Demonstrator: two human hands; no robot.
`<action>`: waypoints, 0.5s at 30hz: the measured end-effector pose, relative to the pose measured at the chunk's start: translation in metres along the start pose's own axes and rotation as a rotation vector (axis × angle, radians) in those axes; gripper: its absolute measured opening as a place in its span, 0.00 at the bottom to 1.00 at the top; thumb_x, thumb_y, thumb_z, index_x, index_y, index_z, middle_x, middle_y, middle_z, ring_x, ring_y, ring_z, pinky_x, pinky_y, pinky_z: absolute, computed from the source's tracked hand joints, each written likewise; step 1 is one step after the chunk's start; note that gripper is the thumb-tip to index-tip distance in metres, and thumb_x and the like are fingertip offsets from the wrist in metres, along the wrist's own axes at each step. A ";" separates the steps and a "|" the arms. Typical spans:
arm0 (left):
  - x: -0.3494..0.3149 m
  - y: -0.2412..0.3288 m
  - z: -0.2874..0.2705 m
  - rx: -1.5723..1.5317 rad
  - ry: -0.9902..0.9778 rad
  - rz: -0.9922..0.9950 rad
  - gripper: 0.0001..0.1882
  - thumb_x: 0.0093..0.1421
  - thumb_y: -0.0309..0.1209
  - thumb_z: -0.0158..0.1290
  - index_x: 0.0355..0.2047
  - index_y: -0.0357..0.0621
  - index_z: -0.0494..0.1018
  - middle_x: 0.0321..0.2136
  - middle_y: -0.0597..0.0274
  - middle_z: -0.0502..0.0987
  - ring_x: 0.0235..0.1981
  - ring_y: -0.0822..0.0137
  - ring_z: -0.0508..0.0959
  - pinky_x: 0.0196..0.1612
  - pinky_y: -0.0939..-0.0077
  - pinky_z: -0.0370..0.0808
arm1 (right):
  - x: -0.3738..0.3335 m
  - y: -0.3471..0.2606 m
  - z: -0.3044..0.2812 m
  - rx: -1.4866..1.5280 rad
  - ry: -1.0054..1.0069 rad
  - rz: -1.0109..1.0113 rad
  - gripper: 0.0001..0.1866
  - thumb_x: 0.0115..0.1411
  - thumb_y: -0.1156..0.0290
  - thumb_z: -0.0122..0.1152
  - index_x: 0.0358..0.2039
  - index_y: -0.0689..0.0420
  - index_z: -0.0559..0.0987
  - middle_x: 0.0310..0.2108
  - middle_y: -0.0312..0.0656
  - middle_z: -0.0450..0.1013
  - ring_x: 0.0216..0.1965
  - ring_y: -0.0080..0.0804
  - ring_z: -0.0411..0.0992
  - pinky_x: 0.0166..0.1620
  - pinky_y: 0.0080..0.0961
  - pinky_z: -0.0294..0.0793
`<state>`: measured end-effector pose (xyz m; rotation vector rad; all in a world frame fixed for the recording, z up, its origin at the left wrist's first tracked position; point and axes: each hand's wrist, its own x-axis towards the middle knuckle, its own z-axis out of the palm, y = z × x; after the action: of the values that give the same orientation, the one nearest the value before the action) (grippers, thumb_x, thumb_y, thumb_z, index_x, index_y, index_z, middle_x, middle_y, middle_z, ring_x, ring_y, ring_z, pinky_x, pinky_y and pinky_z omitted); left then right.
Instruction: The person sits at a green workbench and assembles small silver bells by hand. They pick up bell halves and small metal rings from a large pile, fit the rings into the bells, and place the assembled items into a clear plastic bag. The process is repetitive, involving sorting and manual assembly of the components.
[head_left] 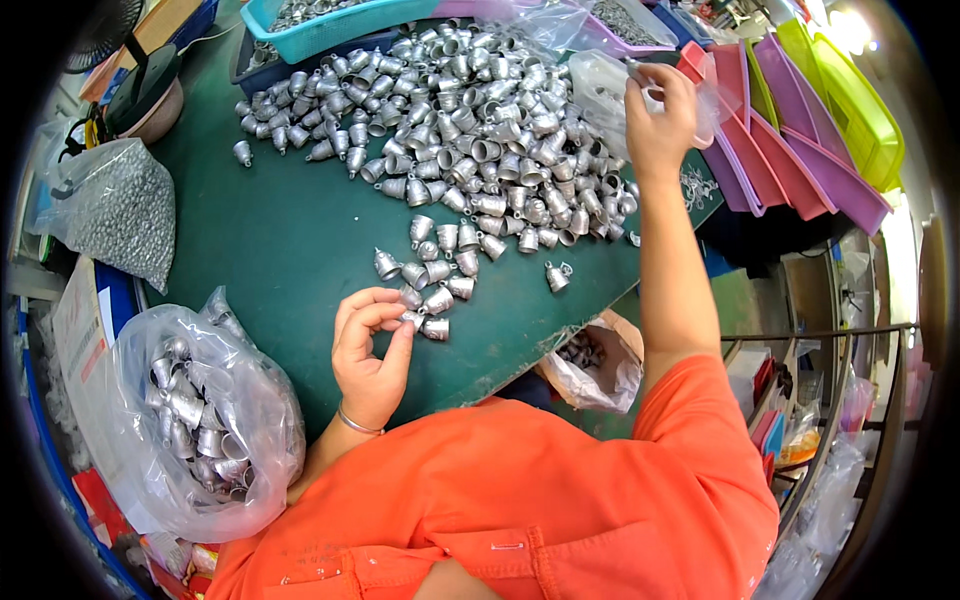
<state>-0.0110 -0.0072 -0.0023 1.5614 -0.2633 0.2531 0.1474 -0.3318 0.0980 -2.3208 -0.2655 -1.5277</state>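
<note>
A big heap of small silver metal bells, each with a loop on top, spreads over the green table. At the near end of the heap, my left hand is closed, thumb and fingers pinching a silver bell. More bells lie right beside those fingertips. My right hand reaches to the far right, over a clear plastic bag. Its fingers are pinched together; what they hold is too small to make out. One bell lies apart near the table's right edge, with a small piece at its loop.
An open plastic bag of bells stands at the left, near a bag of small grey beads. Turquoise basket at the back; stacked coloured trays at the right. A lined sack hangs below the near edge.
</note>
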 end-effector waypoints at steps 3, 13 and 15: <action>-0.001 -0.004 -0.003 -0.003 -0.041 0.001 0.13 0.50 0.13 0.51 0.36 0.38 0.68 0.43 0.54 0.67 0.38 0.72 0.69 0.38 0.83 0.68 | -0.016 0.049 -0.008 -0.136 -0.300 0.186 0.07 0.48 0.76 0.58 0.30 0.60 0.78 0.29 0.42 0.75 0.34 0.34 0.73 0.37 0.26 0.71; -0.005 -0.009 -0.005 -0.021 -0.073 -0.008 0.12 0.51 0.14 0.50 0.37 0.37 0.69 0.43 0.55 0.67 0.40 0.72 0.69 0.40 0.83 0.68 | -0.100 -0.066 -0.093 0.329 -1.225 0.125 0.23 0.36 0.93 0.47 0.32 0.58 0.77 0.38 0.41 0.71 0.43 0.42 0.67 0.46 0.30 0.67; -0.003 -0.008 -0.002 -0.032 -0.057 -0.021 0.11 0.51 0.14 0.51 0.35 0.37 0.70 0.42 0.55 0.68 0.38 0.72 0.71 0.38 0.83 0.69 | -0.114 -0.072 -0.094 0.221 -1.240 0.106 0.23 0.36 0.92 0.49 0.34 0.58 0.77 0.41 0.41 0.70 0.42 0.42 0.68 0.45 0.29 0.67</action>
<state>-0.0117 -0.0049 -0.0110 1.5403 -0.2948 0.1874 -0.0028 -0.2980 0.0402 -2.6860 -0.5363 0.1621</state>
